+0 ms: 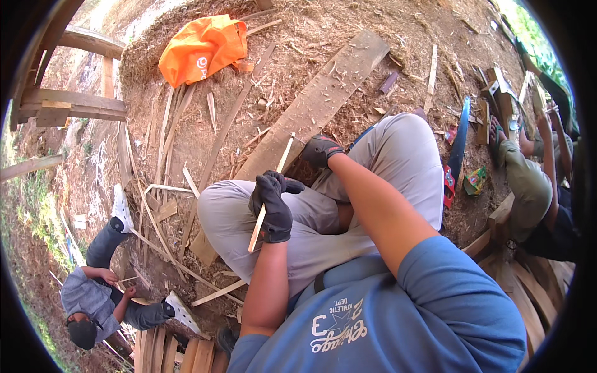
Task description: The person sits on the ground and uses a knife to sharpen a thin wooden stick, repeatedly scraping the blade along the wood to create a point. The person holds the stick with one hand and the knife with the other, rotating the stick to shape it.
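The gloved left hand (pixel 272 208) grips a thin wood strip (pixel 272 193) mid-shaving, while the gloved right hand (pixel 320 150) closes near its upper end, so the next stroke likely needs steady bracing.

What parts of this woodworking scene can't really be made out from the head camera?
- Right hand: whether it holds a tool is hidden by the glove and knee.
- Thin wooden strip: its middle is covered by the left hand.
- Long plank: its lower end disappears behind the legs.
- Person at lower left: what the hands are working is too small.
- Person at right: cut off by the dark rim.
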`<act>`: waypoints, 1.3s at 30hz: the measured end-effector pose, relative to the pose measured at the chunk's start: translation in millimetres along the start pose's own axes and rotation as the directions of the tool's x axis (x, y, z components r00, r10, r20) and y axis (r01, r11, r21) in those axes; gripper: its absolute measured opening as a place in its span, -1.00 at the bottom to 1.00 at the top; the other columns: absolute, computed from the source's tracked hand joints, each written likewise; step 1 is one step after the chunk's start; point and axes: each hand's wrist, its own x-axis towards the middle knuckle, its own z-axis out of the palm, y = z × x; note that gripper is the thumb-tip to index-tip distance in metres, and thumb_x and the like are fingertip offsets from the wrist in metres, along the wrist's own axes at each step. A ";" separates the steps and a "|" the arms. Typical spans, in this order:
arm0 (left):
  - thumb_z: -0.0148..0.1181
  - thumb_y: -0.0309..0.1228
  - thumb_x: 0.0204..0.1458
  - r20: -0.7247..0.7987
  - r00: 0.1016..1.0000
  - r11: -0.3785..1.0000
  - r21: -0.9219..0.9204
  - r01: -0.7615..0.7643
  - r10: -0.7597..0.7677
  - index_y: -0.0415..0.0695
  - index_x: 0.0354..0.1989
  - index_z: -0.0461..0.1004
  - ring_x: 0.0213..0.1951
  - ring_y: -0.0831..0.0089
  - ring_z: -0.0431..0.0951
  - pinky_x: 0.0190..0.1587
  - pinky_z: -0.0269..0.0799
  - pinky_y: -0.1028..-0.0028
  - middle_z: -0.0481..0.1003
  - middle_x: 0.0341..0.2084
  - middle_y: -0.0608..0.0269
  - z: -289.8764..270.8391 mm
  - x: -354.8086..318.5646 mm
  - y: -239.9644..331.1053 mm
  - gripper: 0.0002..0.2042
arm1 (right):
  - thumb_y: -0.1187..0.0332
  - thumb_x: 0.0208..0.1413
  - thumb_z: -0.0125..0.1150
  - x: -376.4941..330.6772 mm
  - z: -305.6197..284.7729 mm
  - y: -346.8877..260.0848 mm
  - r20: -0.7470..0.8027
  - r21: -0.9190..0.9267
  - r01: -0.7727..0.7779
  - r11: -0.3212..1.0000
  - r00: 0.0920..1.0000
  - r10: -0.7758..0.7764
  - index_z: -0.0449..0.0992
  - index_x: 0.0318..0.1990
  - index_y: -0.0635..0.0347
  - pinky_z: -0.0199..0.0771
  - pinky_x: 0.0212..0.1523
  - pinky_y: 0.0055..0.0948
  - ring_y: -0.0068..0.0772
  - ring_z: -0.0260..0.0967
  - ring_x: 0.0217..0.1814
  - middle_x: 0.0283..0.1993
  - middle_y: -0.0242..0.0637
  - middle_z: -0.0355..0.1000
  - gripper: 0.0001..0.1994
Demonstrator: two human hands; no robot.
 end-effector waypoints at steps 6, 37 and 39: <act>-0.21 0.06 0.45 0.006 1.000 0.999 -0.051 0.001 -0.001 -0.05 -0.55 0.09 -0.56 0.31 0.54 -0.37 0.46 0.42 0.15 -0.57 0.33 8.3 3.9 -4.5 -0.46 | 0.22 -0.03 0.32 27.6 52.3 29.1 -0.177 0.377 -0.318 0.870 0.897 0.405 0.74 -0.12 0.06 0.63 -0.01 -0.11 -0.02 0.63 0.00 -0.01 -0.08 0.64 -0.69; -0.25 0.05 0.45 -0.009 1.000 0.994 0.110 0.003 -0.002 -0.19 -0.26 0.39 -0.41 0.33 0.68 -0.19 0.55 0.38 0.64 -0.44 0.01 -7.5 -5.3 -13.4 -0.48 | 0.18 0.15 0.11 -13.0 34.1 2.2 -0.407 0.235 -0.080 0.969 0.897 0.172 0.69 -0.20 0.12 0.59 -0.12 -0.06 0.01 0.61 -0.12 -0.14 -0.02 0.63 -0.71; -0.25 0.05 0.45 -0.026 1.000 0.994 0.113 0.014 -0.011 -0.18 -0.27 0.39 -0.42 0.33 0.68 -0.19 0.54 0.37 0.64 -0.44 0.01 -6.4 -6.7 -11.0 -0.48 | 0.17 0.13 0.14 -20.8 30.0 -7.2 -0.397 0.225 -0.146 0.963 0.889 0.228 0.70 -0.21 0.12 0.59 -0.11 -0.06 0.00 0.62 -0.10 -0.12 -0.04 0.63 -0.71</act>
